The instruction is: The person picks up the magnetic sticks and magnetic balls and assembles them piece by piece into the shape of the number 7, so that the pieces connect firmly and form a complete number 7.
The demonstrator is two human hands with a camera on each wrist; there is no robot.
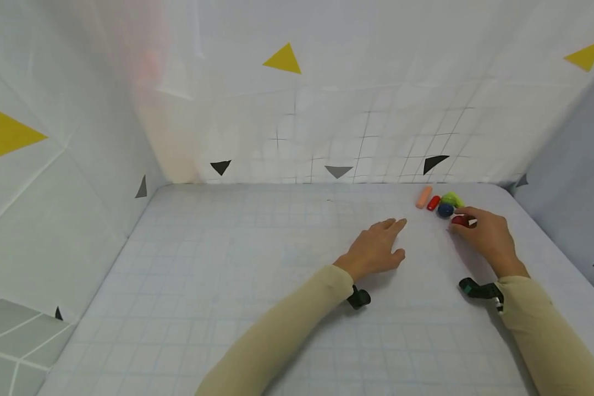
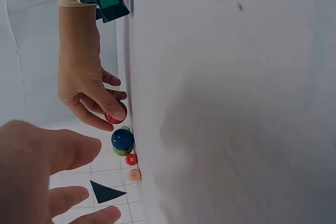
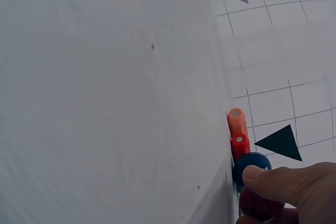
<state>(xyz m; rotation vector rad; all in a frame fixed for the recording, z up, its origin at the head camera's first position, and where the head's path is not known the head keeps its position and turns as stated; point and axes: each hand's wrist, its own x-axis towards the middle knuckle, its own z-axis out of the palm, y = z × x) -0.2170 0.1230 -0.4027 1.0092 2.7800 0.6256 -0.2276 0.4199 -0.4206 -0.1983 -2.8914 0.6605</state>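
Because the round red object (image 1: 458, 220) is small, a thumb-and-finger grip of the right hand (image 1: 492, 237), clamped on it beside the blue ball (image 1: 445, 210), presumably suffices. The left hand (image 1: 373, 250) holds nothing, fingers apart. The right wrist view shows a pale end disc on the orange cylinder (image 3: 239, 124); the head view does not.

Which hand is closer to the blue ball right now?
Right. The right hand is just to the right of the blue ball, pinching a red round object; the left hand is farther off, to the ball's left and closer to the person.
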